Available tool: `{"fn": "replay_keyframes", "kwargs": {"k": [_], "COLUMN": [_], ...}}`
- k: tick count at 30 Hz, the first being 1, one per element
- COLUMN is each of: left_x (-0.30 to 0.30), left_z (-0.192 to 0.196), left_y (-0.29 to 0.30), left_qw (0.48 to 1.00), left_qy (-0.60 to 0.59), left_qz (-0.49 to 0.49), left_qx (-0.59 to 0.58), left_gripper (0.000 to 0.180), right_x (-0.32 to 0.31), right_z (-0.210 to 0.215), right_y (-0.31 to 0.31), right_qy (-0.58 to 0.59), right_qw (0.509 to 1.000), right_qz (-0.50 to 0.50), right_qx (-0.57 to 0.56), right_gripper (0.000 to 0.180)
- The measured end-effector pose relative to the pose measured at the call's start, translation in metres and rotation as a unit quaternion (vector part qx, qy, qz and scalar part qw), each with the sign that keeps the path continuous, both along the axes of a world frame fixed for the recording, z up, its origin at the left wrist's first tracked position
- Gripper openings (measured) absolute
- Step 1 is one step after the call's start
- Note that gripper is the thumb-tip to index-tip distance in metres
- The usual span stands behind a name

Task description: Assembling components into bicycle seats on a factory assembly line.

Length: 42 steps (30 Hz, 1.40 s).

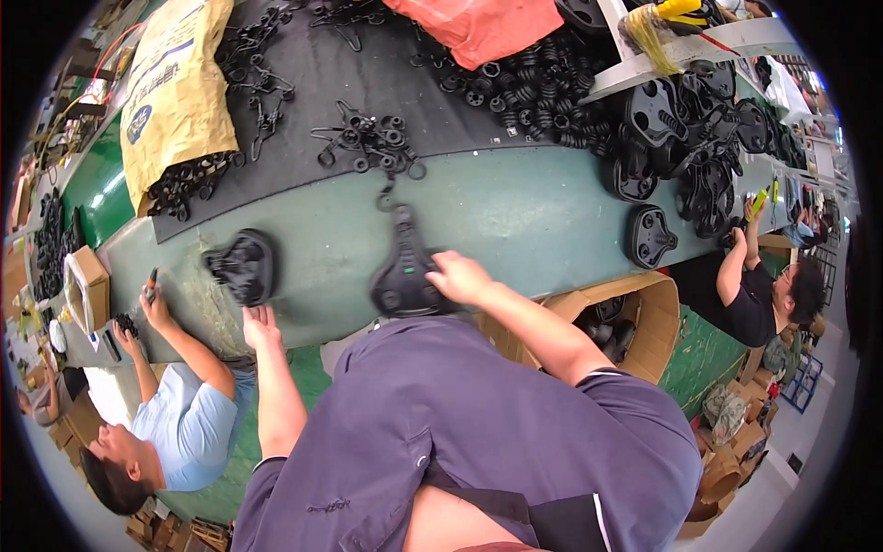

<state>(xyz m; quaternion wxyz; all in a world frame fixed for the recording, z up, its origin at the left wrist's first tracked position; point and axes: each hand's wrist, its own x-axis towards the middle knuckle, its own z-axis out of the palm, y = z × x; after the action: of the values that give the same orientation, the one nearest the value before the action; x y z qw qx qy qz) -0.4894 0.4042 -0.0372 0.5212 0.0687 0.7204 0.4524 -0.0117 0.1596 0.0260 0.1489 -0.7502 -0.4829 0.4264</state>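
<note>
A black bicycle saddle [406,267] stands in front of me with its narrow nose pointing away, slightly blurred. My right hand [460,278] grips its right edge, fingers curled over the side. Another black saddle [246,267], underside showing and smeared by motion, is at the left on the green tabletop [515,216]. Just below it, my left hand [262,327] has its palm turned up and fingers stretched out. Its fingertips are close to that saddle's lower edge; whether they touch it I cannot tell.
Black wire clamps and rings [368,143] lie on a dark mat [313,83]. A yellow sack [175,92] spills small black parts. Stacked saddles [708,138] rise at the right, above a single saddle [649,236]. A cardboard box [658,322] stands below the edge. Co-workers sit on both sides.
</note>
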Motion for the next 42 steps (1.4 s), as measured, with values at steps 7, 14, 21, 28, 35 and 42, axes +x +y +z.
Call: {"fn": "replay_keyframes", "kwargs": {"k": [7, 14, 21, 28, 35, 42], "left_x": [0.204, 0.255, 0.302, 0.281, 0.249, 0.237], "left_z": [0.061, 0.06, 0.061, 0.06, 0.086, 0.107], "left_y": [-0.007, -0.007, 0.022, 0.022, -0.005, -0.029], "left_qw": [0.684, 0.656, 0.661, 0.633, 0.588, 0.585], "left_qy": [0.321, 0.342, 0.305, 0.34, 0.39, 0.396], "left_qz": [-0.648, -0.665, -0.676, -0.684, -0.677, -0.647], "left_qx": [0.093, 0.103, 0.114, 0.122, 0.21, 0.287], "left_gripper": [0.049, 0.054, 0.055, 0.052, 0.029, 0.024], "right_x": [0.05, 0.22, 0.193, 0.189, 0.214, 0.208], "right_z": [0.008, 0.02, -0.02, 0.003, -0.033, -0.054], "right_y": [0.128, 0.238, 0.235, 0.252, 0.238, 0.208], "right_qy": [-0.057, -0.314, -0.35, -0.379, -0.339, -0.288], "right_qw": [0.956, 0.901, 0.884, 0.883, 0.886, 0.898], "right_qz": [-0.034, -0.284, -0.299, -0.265, -0.279, -0.232], "right_qx": [0.287, 0.096, 0.076, 0.075, 0.148, 0.237], "right_gripper": [0.034, 0.064, 0.052, 0.06, 0.043, 0.04]}}
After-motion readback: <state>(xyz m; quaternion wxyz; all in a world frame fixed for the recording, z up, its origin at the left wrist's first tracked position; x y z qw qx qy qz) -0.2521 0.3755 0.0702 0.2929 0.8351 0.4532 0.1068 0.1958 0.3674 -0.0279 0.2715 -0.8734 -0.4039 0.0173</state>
